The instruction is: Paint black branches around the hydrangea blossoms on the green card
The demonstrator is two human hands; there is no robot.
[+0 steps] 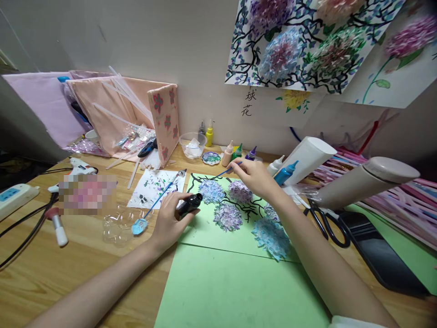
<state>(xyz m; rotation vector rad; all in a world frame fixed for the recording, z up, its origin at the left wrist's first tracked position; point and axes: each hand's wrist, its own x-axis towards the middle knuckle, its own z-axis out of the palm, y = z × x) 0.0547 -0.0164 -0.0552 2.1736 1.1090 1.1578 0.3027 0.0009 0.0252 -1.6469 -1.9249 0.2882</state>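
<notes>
Pinching blue paintbrush between nearly closed right fingers, at black branches on green paper on worktop, presumably for fine control, and curling left fingers round tilted black paint bottle beside paper flowers, probably to keep paint within easy reach.

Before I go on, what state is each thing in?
Left hand: closed around black bottle
Black bottle: tilted, apparently uncapped
Right hand: pinching blue brush
Blue brush: tip at the painted branches
Clear bowl: holding white tissue
Tumbler: lid on
Yellow bottle: upright
Scissors: blades partly hidden, open or shut unclear
</notes>
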